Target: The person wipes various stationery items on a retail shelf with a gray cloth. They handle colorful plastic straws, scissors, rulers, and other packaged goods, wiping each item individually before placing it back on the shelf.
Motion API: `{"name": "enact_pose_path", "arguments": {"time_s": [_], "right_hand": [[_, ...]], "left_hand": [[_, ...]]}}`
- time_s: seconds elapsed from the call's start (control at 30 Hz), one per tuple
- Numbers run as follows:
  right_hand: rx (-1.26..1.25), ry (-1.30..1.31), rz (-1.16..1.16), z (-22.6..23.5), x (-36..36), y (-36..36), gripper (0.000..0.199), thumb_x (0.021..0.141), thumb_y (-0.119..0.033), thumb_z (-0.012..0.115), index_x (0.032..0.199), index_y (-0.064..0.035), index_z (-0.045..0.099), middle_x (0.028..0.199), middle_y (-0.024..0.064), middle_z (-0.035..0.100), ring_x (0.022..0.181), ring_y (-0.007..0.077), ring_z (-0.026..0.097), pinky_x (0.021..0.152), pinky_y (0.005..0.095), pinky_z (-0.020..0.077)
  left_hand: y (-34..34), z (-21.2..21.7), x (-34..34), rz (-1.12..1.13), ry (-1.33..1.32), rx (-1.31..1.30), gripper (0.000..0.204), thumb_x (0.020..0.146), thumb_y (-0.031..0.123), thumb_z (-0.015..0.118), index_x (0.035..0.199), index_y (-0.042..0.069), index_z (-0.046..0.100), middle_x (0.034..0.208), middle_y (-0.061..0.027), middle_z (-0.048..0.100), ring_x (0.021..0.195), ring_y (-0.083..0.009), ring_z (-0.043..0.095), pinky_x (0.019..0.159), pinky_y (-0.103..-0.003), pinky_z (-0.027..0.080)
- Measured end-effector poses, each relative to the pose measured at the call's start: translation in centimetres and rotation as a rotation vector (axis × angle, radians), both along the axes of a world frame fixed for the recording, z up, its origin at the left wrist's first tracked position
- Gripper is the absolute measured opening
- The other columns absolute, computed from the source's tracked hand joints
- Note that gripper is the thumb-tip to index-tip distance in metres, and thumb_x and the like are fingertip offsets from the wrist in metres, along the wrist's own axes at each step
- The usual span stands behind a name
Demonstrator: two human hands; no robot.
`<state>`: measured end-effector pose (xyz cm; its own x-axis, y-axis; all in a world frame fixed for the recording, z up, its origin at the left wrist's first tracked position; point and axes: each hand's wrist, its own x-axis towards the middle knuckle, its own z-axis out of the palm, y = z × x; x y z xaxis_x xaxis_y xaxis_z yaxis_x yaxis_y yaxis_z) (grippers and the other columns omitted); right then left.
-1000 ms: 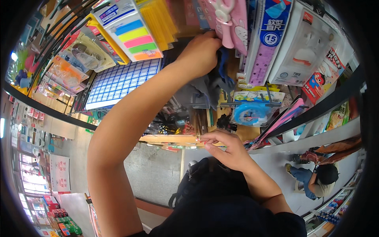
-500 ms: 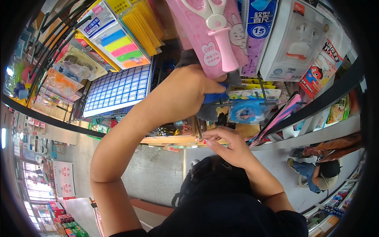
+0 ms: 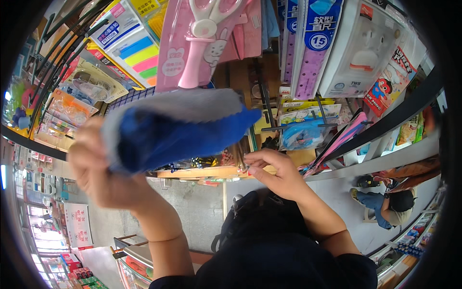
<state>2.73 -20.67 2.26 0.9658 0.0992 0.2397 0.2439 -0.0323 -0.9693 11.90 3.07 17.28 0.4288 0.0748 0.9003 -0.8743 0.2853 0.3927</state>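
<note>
My left hand (image 3: 103, 166) is closed round one end of a grey and blue cloth (image 3: 192, 137), raised in front of the rack and blurred by motion. The cloth hides part of the shelf behind it. My right hand (image 3: 276, 171) is at the shelf's front edge, its thumb and fingers closed on the ends of slender brown sticks (image 3: 239, 156). Above the cloth hangs a pink pack of children's scissors (image 3: 195, 45). Small pens or pencils (image 3: 207, 163) lie along the shelf edge beside the sticks.
Purple ruler packs (image 3: 310, 53), a boxed set of white earphones (image 3: 365, 48) and sticky-tab packs (image 3: 134, 50) hang on the rack. Black wire hooks (image 3: 293, 127) stick out. A curved black rail (image 3: 385, 113) crosses at right. A person (image 3: 392, 209) sits behind at right.
My left hand has drawn the cloth out of the rack, toward me and to the left. The scissors pack has swung left, baring the shelf behind. My right hand has barely moved.
</note>
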Motion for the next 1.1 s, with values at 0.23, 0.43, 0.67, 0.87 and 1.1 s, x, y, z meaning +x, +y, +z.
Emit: {"name": "enact_pose_path", "arguments": {"time_s": [0.23,0.43,0.67,0.87,1.1], "right_hand": [[-0.033,-0.030,0.073,-0.1,0.5,1.3,0.024,0.089,-0.009,0.066,0.110,0.0010,0.064,0.098,0.0102,0.066,0.085,0.0159,0.065,0.078,0.0288,0.0508],[-0.062,0.039,0.157,-1.0,0.8,2.4,0.033,0.088,-0.016,0.068,0.118,-0.0018,0.062,0.111,0.0129,0.065,0.098,0.0210,0.065,0.085,0.0318,0.0498],[-0.228,-0.118,0.231,-1.3,1.7,4.5,0.073,0.078,-0.025,0.078,0.140,-0.0048,0.046,0.136,0.0171,0.051,0.125,0.0313,0.050,0.103,0.0384,0.0396],[-0.188,-0.039,-0.020,-4.2,2.2,4.2,0.041,0.077,-0.016,0.078,0.110,0.0015,0.060,0.104,0.0141,0.063,0.097,0.0260,0.061,0.087,0.0329,0.0465],[-0.057,0.043,-0.311,-5.5,1.8,3.2,0.029,0.076,-0.005,0.069,0.104,0.0007,0.060,0.088,0.0056,0.062,0.082,0.0103,0.056,0.075,0.0263,0.0467]], "left_hand": [[6.0,-5.0,-3.3,0.482,0.127,-0.371,0.026,0.088,0.018,0.051,0.110,0.005,0.048,0.104,-0.0120,0.050,0.106,-0.0231,0.048,0.094,-0.034,0.039],[3.2,-5.8,-6.4,0.305,0.256,-0.025,0.018,0.070,-0.002,0.046,0.060,0.012,0.041,0.064,-0.0018,0.038,0.067,-0.0173,0.038,0.064,-0.033,0.032],[1.0,-13.9,-6.1,0.099,0.433,0.504,0.021,0.068,-0.014,0.052,0.070,0.001,0.065,0.080,-0.0106,0.067,0.085,-0.0262,0.061,0.080,-0.036,0.048],[-2.2,-17.9,-5.0,0.032,0.625,0.272,0.021,0.075,-0.016,0.048,0.072,-0.002,0.062,0.090,-0.0129,0.067,0.096,-0.0258,0.061,0.087,-0.035,0.046],[-4.6,-17.7,-3.1,-0.082,0.959,0.263,0.037,0.086,-0.007,0.047,0.120,-0.002,0.060,0.129,-0.0147,0.056,0.118,-0.0247,0.055,0.099,-0.033,0.043]]}}
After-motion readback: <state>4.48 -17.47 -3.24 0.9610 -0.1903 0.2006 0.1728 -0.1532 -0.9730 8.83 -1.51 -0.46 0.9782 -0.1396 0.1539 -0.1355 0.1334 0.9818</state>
